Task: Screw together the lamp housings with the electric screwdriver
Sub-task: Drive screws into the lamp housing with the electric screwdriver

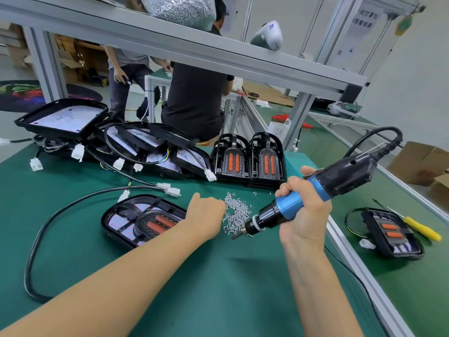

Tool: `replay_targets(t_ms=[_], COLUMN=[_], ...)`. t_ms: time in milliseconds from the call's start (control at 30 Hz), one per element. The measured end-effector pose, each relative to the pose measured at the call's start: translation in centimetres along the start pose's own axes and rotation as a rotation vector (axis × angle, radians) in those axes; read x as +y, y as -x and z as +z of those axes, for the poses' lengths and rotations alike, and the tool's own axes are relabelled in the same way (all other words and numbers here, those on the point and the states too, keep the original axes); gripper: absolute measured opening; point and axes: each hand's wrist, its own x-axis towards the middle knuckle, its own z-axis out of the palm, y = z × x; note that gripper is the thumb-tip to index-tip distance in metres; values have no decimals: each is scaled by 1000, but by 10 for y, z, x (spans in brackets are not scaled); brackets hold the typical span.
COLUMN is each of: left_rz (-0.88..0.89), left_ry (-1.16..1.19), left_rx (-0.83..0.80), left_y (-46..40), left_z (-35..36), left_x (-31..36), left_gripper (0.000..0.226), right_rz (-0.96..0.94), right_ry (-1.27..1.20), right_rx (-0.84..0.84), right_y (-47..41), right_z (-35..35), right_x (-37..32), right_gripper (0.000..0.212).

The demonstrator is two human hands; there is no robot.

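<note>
While reaching into the screws [237,214] with the left hand [206,212], fingers hidden, grip impossible to tell. Right hand [303,210] clamped round the driver [306,198], bit down by the pile's 5 o'clock edge. Housing [143,220] at 9 o'clock of the pile, apparently not yet screwed. Stack [116,139] waiting at 11 o'clock; one unit [391,232] set aside at 3 o'clock, perhaps done. Early going, seemingly.

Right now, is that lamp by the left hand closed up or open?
Open: the lamp lies face up, its orange strips and inner board showing, no cover on it.
</note>
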Motion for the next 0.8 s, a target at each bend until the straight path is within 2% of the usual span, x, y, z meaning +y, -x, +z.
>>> replay_targets(t_ms=[133,333,400,500,600,667,800], left_rz=[-17,58,24,-32,-59,-80,-162], left_ry=[-27,-34,166,687,1163,1379,1643], left_rx=[-3,-55,-13,65,103,128,172], left_y=[2,10,11,17,37,54,88], left_z=[-3,-7,-14,-30,-40,-39,-36], left_x=[3,5,1,-16,-40,-55,-81], left_gripper=[35,32,26,11,13,12,17], right_rz=[-3,-8,-11,-11,3,4,12], right_ry=[0,-14,-29,-72,-168,-219,-331], right_rx=[3,10,6,-1,-19,-31,-63], right_y=[1,1,0,0,1,4,12], right_z=[-1,0,0,3,11,18,39], right_x=[-1,-3,-5,-9,-12,-13,-15], right_gripper=[25,25,26,26,26,26,26])
